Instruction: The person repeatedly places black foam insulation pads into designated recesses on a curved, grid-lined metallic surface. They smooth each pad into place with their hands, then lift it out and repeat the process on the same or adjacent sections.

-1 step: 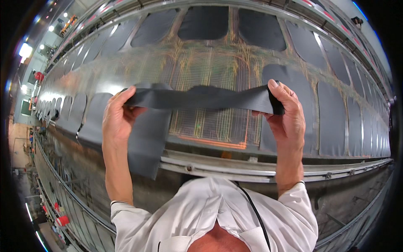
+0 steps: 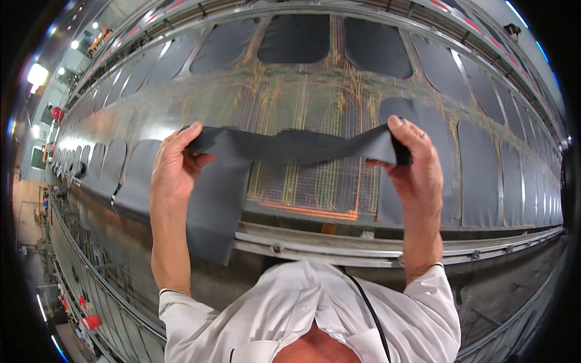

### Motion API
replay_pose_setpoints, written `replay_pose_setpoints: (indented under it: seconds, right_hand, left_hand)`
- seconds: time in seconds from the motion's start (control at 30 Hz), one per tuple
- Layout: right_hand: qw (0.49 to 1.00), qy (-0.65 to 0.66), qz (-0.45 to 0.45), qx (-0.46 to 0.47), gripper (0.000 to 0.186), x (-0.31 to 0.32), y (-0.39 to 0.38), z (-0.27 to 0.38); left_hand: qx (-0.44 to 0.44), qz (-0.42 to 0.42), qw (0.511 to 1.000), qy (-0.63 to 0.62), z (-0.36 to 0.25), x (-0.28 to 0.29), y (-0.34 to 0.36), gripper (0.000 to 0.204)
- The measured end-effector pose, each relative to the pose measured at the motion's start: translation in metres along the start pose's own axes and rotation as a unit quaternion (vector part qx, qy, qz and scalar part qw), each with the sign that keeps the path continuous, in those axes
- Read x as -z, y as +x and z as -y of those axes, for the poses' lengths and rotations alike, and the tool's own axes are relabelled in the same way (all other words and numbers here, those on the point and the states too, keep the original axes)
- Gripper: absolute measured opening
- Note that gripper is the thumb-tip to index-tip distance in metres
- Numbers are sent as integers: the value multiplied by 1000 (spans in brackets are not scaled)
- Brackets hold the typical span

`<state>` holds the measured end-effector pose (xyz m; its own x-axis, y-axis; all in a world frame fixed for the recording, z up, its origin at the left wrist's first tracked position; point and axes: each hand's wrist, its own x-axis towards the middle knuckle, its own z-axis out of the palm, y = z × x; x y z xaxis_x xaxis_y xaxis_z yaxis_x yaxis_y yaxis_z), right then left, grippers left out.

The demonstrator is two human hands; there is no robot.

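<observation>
My left hand [image 2: 177,160] and my right hand [image 2: 416,154] pinch the two ends of a dark grey flexible sheet [image 2: 296,145] between thumb and fingers. It stretches across in front of me above a long table [image 2: 302,199], sagging a little in the middle, and its right end is twisted and folded. Beneath my left hand, a smooth grey sheet [image 2: 215,221] hangs past the table's near edge. Whether it joins the held piece I cannot tell. To the right, below my right hand, a large grey panel [image 2: 417,199] lies flat.
Orange, green and yellow lines cover the table surface. Several dark panels [image 2: 294,39] line its far side, and more [image 2: 481,175] run off to both sides. A metal rail [image 2: 327,245] follows the near edge, close to my body. Far left, a red object [image 2: 91,322] sits beyond a railing.
The table shows slightly lower in the picture. Both hands have shifted a little to the right with the dark sheet, and their grip is the same.
</observation>
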<state>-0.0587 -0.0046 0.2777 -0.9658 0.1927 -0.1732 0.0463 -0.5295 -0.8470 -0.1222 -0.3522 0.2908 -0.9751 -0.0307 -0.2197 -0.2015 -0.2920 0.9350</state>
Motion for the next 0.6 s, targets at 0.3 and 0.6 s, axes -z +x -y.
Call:
replay_pose_setpoints:
  seconds: [0.3, 0.6]
  right_hand:
    - [984, 27, -148, 96, 16, -26, 104, 29]
    - [980, 53, -87, 172, 8, -75, 202, 81]
  left_hand:
    - [13, 120, 985, -122, -26, -47, 128, 14]
    - [-163, 117, 976, -80, -88, -71, 249, 22]
